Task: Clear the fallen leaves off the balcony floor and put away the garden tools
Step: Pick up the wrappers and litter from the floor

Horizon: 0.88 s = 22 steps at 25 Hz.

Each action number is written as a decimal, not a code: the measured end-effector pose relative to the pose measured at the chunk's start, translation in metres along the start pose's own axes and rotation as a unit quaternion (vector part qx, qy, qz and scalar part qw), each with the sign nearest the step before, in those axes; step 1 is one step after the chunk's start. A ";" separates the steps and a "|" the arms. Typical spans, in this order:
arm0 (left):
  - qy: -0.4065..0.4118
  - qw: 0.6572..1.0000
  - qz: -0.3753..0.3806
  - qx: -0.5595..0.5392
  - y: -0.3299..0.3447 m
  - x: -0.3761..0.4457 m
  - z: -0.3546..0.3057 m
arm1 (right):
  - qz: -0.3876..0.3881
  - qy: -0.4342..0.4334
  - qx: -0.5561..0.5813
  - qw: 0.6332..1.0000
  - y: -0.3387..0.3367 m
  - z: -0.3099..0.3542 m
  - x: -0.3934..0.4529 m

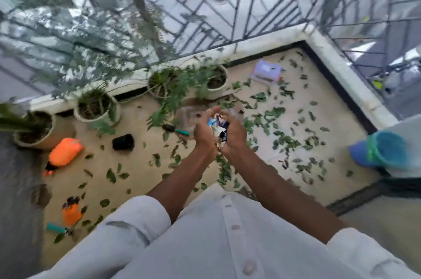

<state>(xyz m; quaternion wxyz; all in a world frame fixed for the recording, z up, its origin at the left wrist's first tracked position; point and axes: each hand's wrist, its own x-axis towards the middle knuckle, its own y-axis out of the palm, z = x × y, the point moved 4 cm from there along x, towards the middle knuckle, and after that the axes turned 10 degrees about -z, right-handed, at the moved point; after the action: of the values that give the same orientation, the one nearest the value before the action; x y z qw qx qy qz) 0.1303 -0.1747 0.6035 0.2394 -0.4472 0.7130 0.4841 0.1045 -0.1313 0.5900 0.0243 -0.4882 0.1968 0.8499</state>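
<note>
Head camera view, looking down from a standing person onto a beige balcony floor (141, 164) scattered with green fallen leaves (284, 142), thickest toward the right and centre. Both forearms reach forward from rolled white shirt sleeves (136, 217), and the two hands meet at the middle of the frame. The left hand (205, 130) and the right hand (234, 132) have their fingers curled around a crumpled bundle of blue, white and dark material (218, 128) held between them; motion blur hides what it is. On the floor just left of the hands lies a small trowel with a teal handle (176, 130), and further left a small black pot (123, 142) lies on its side. An orange sprayer bottle (66, 152) lies on its side near the left edge. Nearer the person, at lower left, lies an orange and black glove (71, 210), with a teal-handled tool (57, 229) just beside it. Four pale round planters hold green plants along the far low wall (262, 40): one at the left edge (34, 128), one beside it (98, 107), and two nearer the centre (159, 83) (216, 80). A purple box (266, 71) sits in the far corner. Blue and green containers (382, 150) sit at the right edge. Metal railing (227, 9) rises above the wall.
</note>
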 end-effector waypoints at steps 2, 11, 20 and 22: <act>0.016 0.998 -0.007 0.060 0.026 0.005 0.030 | -0.029 0.000 0.079 0.996 -0.024 0.036 0.012; -0.005 0.968 0.064 0.242 0.173 -0.008 0.186 | -0.122 -0.081 0.189 0.971 -0.153 0.194 0.044; -0.018 0.917 0.117 0.381 0.304 0.007 0.280 | -0.174 -0.182 0.308 0.917 -0.216 0.330 0.072; -0.066 0.916 0.126 0.376 0.342 0.015 0.303 | -0.207 -0.207 0.319 0.902 -0.229 0.372 0.092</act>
<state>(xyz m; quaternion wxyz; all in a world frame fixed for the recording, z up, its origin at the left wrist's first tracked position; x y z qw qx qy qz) -0.2021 0.1382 0.6286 0.3734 -0.1975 0.8755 0.2349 -0.1948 0.1993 0.6075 0.3938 -0.2975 0.3425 0.7995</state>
